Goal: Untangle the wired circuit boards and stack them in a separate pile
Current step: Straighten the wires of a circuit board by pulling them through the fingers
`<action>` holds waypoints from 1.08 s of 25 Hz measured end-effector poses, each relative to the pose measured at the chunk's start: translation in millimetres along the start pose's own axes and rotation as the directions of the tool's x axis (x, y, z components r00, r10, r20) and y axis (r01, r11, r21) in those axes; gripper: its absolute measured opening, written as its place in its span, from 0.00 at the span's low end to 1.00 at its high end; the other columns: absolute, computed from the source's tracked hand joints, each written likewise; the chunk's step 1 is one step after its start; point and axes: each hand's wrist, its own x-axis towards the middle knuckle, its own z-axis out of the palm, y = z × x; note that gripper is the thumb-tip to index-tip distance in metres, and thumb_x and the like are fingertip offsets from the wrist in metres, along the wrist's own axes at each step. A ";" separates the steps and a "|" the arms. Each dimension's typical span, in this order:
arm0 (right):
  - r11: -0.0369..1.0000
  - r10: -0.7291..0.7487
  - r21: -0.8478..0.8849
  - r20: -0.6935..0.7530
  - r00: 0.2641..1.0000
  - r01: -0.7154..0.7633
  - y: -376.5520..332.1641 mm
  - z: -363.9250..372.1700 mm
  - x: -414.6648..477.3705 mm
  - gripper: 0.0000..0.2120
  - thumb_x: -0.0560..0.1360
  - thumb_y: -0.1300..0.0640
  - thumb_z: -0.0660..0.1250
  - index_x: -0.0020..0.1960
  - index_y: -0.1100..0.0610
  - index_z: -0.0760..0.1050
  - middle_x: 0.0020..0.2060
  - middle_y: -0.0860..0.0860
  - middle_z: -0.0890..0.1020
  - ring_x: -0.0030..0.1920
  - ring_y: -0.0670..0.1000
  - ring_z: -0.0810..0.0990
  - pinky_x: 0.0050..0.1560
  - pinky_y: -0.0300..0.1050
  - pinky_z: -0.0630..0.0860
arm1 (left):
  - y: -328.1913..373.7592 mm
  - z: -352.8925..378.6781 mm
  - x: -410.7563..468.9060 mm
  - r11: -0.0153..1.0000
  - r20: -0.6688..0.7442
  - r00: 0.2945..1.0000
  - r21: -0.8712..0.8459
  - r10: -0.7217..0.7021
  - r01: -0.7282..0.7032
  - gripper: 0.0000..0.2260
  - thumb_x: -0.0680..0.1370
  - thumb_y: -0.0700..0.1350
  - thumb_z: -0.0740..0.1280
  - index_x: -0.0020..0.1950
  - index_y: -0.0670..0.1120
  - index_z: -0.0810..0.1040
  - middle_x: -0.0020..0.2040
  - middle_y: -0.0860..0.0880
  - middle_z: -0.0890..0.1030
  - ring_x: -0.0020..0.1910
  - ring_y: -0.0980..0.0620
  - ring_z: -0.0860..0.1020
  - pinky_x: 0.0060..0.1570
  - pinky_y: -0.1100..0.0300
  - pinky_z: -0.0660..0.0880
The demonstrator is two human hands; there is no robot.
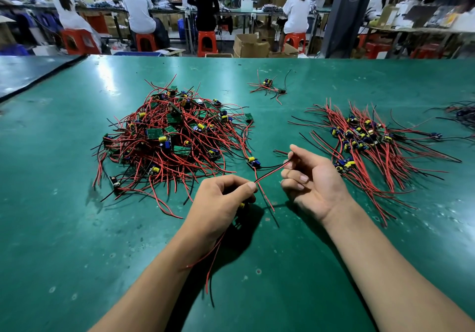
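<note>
A tangled heap of small green circuit boards (169, 136) with red and black wires lies left of centre on the green table (64, 203). A sorted pile of wired boards (365, 138) lies at the right, wires fanned out. My left hand (221, 203) is shut on one wired board, whose yellow part peeks out under the fingers; its wires trail down past my wrist. My right hand (308, 180) pinches the ends of a red and black wire pair (270, 173) stretched between both hands. One loose board (253, 162) lies just beyond that wire.
A small cluster of wired boards (270, 87) lies further back, and another dark bundle (462, 115) sits at the right edge. Beyond the table's far edge, several people sit on red stools (207, 43) at benches, with cardboard boxes (250, 46) on the floor.
</note>
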 end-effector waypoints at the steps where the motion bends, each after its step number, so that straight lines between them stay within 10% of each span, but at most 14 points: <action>1: 1.000 -0.020 -0.015 0.000 1.000 0.020 -0.6 -0.1 -0.4 0.09 0.70 0.57 0.69 0.32 0.60 0.78 0.30 0.50 0.70 0.19 0.42 0.60 0.18 0.33 0.57 | 0.0 -0.2 0.5 1.000 -0.012 1.000 -0.013 -0.008 0.008 0.07 0.76 0.41 0.71 0.40 0.41 0.83 0.33 0.47 0.82 0.34 0.52 0.76 0.37 0.62 0.72; 20: 0.990 0.125 0.060 0.076 0.989 -0.130 -6.5 -2.4 -6.1 0.12 0.70 0.59 0.67 0.30 0.58 0.71 0.28 0.47 0.64 0.18 0.42 0.59 0.19 0.34 0.54 | 0.1 -2.6 0.7 1.000 0.044 0.999 -0.006 -0.008 0.008 0.06 0.76 0.40 0.71 0.40 0.40 0.83 0.33 0.47 0.82 0.34 0.53 0.76 0.38 0.62 0.72; 27: 0.849 -0.147 -0.501 0.080 0.986 0.168 10.5 -3.5 -4.0 0.18 0.64 0.41 0.74 0.44 0.54 0.82 0.34 0.47 0.76 0.25 0.44 0.66 0.24 0.35 0.62 | -1.7 -1.3 4.2 0.993 -0.048 0.997 -0.103 -0.054 0.049 0.07 0.77 0.39 0.69 0.39 0.40 0.82 0.32 0.47 0.82 0.32 0.50 0.75 0.33 0.61 0.71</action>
